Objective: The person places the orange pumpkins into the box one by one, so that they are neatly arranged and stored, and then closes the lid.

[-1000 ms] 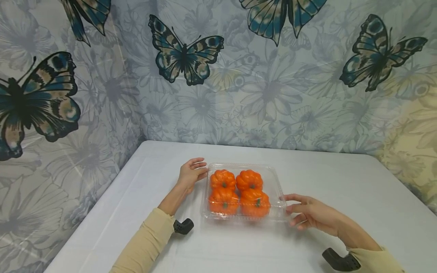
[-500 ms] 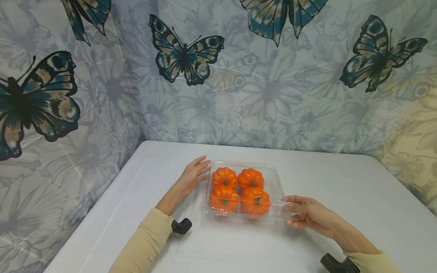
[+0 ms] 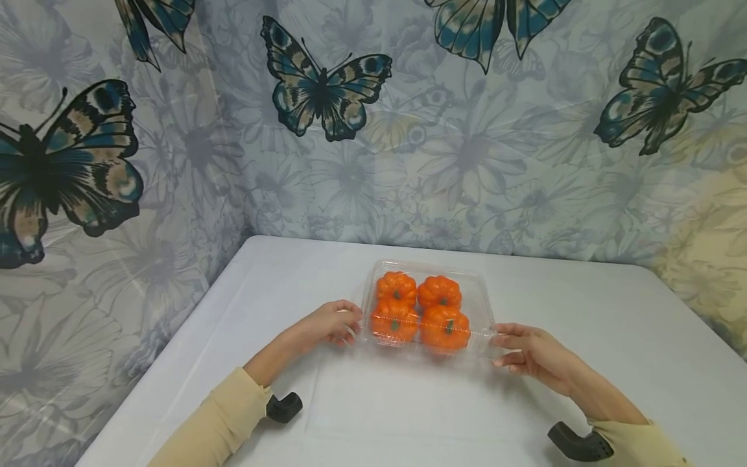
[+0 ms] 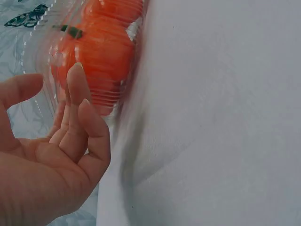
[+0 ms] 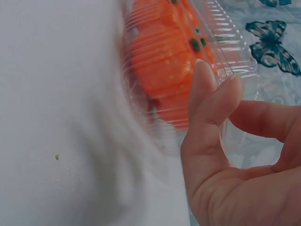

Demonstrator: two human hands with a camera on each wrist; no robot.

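A clear plastic clamshell container (image 3: pixel 481 292) with a ribbed lid sits on the white table, holding several small orange pumpkins (image 3: pixel 445 327) with green stems. At its near left corner is my left hand (image 3: pixel 329 322). In the left wrist view, that hand's thumb stands apart from its loosely bent fingers, whose tips are against or close to the container's side. My right hand (image 3: pixel 539 353) is at the near right corner. The right wrist view has its thumb and fingertips together at the rim, pinching it.
The white table (image 3: pixel 373 415) extends around the container, its far edge against a wall cloth (image 3: pixel 467 162) printed with flowers and butterflies. A dark wrist camera (image 3: pixel 284 407) sits on the left cuff, another dark camera (image 3: pixel 580 442) on the right.
The container has shifted a little away and to the right. My left hand has moved from its far left side toward its near left corner. My right hand stays by the right edge.
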